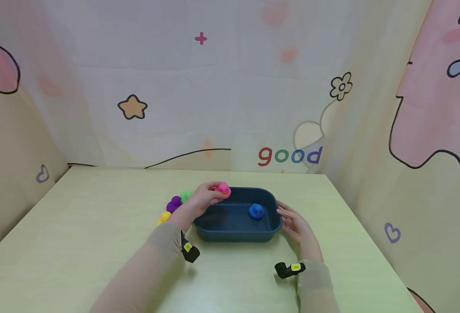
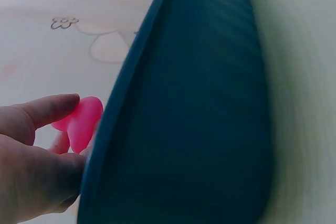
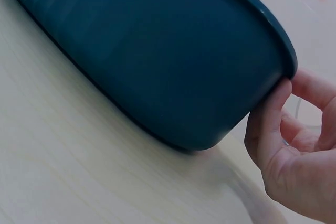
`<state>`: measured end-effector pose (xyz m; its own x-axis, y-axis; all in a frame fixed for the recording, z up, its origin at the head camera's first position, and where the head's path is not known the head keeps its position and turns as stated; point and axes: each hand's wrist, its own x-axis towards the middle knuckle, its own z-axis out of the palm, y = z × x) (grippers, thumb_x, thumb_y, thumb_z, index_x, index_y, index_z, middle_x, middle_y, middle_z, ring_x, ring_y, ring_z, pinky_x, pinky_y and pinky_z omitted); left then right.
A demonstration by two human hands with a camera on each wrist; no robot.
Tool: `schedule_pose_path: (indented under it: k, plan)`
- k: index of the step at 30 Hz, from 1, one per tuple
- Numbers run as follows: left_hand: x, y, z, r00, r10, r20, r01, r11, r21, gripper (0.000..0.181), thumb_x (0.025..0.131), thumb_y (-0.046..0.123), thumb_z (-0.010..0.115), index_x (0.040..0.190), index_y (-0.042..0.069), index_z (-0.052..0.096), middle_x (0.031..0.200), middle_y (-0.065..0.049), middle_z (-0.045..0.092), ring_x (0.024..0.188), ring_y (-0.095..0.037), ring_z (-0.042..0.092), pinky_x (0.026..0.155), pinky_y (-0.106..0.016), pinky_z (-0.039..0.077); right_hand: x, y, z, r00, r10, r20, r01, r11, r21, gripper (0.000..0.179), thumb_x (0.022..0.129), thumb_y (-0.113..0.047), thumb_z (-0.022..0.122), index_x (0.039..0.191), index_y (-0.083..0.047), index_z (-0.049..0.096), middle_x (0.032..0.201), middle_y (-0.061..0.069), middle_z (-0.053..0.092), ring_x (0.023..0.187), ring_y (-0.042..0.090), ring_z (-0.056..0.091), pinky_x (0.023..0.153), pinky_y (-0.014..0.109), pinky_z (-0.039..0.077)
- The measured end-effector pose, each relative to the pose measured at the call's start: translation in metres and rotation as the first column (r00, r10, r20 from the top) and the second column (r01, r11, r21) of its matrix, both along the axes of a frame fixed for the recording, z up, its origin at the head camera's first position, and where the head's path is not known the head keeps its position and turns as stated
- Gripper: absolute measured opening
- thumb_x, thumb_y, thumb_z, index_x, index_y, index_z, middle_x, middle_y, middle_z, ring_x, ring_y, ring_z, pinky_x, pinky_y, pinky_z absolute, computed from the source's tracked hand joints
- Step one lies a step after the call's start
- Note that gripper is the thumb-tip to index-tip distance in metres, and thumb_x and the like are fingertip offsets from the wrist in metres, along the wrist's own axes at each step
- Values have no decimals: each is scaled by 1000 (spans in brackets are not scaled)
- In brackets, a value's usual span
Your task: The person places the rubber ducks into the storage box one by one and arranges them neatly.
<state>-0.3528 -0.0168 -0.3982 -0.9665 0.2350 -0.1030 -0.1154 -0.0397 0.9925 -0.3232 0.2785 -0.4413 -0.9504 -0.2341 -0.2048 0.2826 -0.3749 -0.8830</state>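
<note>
A pink rubber duck (image 1: 223, 190) is pinched between the thumb and fingers of my left hand (image 1: 203, 199), above the left part of a dark blue basin (image 1: 235, 237). In the left wrist view the pink duck (image 2: 86, 121) shows beyond the basin's rim, partly covered by the fingers. Inside the basin, towards its right end, sits a blue rubber duck (image 1: 256, 211). My right hand (image 1: 297, 224) touches the basin's right end from outside; the right wrist view has its fingertips (image 3: 283, 90) against the wall just under the rim.
Left of the basin, partly behind my left hand and forearm, are a green duck (image 1: 186, 196), a purple duck (image 1: 173, 204) and a yellow duck (image 1: 164, 217). All stand on a pale wooden table (image 1: 97, 226). A printed cloth (image 1: 167, 78) hangs along the back and sides.
</note>
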Motion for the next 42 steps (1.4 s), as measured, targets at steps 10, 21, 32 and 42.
schedule_pose_path:
  k: [10,21,32,42]
  plan:
    - [0,37,-9,999,19,51,-17,999,-48,51,88,-8,64,136,-7,49,132,-24,51,111,-32,60,103,-40,47,-6,-2,-5,1000,-6,-8,6,1000,8,37,102,-3,40,138,-10,39,97,-8,68,80,3,64,72,15,53]
    - [-2,54,-22,1000,10,2,-9,965,-261,45,81,-1,74,124,-2,62,121,-19,60,101,-26,55,92,-35,52,-5,-4,-4,1000,-7,6,7,1000,10,37,102,-3,39,139,-9,37,95,-8,68,78,3,64,70,15,53]
    - [-4,60,-34,998,13,-68,-40,904,-426,35,78,-1,77,112,0,70,113,-17,63,102,-28,54,91,-39,50,-1,-6,2,1000,16,-6,-16,999,29,51,101,-3,40,150,-4,23,95,-9,67,77,2,63,70,14,52]
    - [-4,65,-37,996,-23,-83,-21,870,-493,36,78,-2,76,113,-1,68,114,-18,63,102,-29,55,92,-40,52,-8,0,-9,1000,-22,-4,22,999,34,52,102,-4,39,152,-3,22,94,-9,68,77,2,63,71,14,52]
